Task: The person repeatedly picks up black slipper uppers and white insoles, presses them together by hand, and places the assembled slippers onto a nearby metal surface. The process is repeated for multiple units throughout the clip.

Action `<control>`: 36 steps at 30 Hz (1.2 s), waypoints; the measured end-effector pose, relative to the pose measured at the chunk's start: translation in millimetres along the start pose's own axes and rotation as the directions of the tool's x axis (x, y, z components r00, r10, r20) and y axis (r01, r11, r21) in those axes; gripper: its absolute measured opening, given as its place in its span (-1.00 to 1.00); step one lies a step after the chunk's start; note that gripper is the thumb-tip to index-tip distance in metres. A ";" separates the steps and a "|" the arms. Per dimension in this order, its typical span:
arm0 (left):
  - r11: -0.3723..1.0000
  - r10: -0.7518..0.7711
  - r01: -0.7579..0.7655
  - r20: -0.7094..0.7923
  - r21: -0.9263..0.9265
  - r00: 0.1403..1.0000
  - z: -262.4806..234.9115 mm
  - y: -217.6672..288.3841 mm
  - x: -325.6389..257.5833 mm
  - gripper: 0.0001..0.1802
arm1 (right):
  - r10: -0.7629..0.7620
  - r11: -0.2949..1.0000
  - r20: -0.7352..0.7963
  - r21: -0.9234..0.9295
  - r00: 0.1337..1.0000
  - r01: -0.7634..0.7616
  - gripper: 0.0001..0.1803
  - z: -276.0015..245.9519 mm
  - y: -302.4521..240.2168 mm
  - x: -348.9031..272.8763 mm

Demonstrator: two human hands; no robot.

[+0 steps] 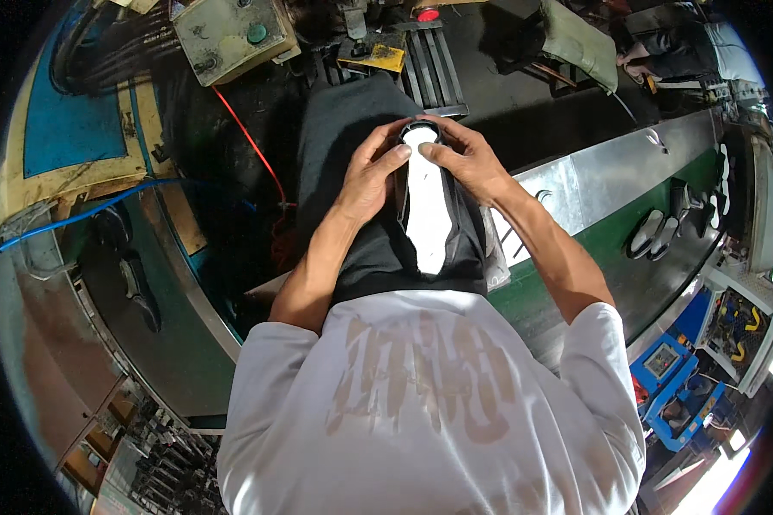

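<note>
White T-shirt point(438, 446): ours, closest to the camera, tan print on it.
Shoe-shaped piece point(428, 210): over our dark trousers point(335, 129), white down the middle, dark edges around it.
Fingers point(392, 158): left hand point(369, 178) and right hand point(475, 166) both gripping its far end, thumbs on the white.
Open cabinet point(769, 354): off to our right, yellow cable point(753, 320) inside, lol.

The left forearm point(322, 257) and right forearm point(550, 236) angle inward from bent elbows. The left hand point(371, 176) and right hand point(472, 163) face each other in a close grip, thumbs on top with their tips slightly apart, the other fingers curled and partly hidden.
</note>
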State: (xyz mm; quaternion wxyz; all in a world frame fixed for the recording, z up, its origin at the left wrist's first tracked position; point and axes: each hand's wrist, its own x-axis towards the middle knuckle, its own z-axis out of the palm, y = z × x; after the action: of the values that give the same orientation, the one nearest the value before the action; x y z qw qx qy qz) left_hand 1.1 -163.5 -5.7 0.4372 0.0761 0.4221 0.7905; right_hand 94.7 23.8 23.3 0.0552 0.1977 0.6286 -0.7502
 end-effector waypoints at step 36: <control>0.434 0.332 -0.046 -0.112 0.900 0.937 -24.2 17.9 32.3 -0.28 | -0.287 0.327 0.106 -0.924 0.952 0.201 -0.22 58.8 -15.3 -116.2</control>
State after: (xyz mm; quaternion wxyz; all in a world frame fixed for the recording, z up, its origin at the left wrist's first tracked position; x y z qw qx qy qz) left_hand -41.6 -158.3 -16.0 0.1782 0.2299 0.8153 0.5008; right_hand 182.6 -49.0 87.6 0.0193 0.0645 0.9636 -0.2587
